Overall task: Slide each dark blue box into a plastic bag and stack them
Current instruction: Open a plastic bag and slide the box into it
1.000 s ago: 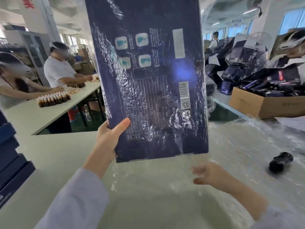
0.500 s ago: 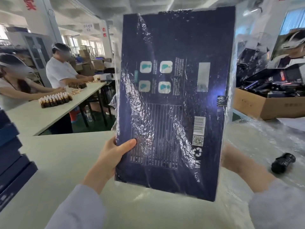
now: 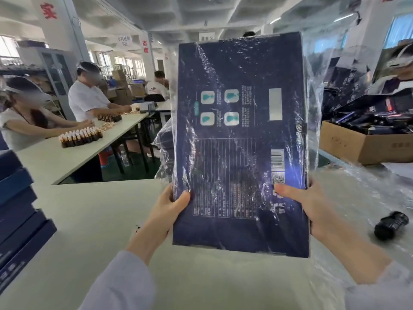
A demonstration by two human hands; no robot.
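A dark blue box [image 3: 239, 148] stands upright in the air in front of me, its printed back facing me, wrapped in a clear crinkled plastic bag [image 3: 312, 90] that reaches past its top and right side. My left hand [image 3: 169, 206] grips the box's lower left edge, thumb on the face. My right hand [image 3: 304, 202] grips the lower right edge the same way. A stack of dark blue boxes [image 3: 20, 211] lies at the table's left edge.
The white table [image 3: 89, 220] lies below the box, with loose clear plastic bags [image 3: 366, 193] spread on its right side and a small black cylinder [image 3: 390, 224] there. A cardboard carton [image 3: 359, 144] of dark items sits at the right. Other people work at a table [image 3: 62, 153] to the left.
The bagged box has come lower and moved to the right. My right hand, empty below it a second ago, now grips its lower right edge.
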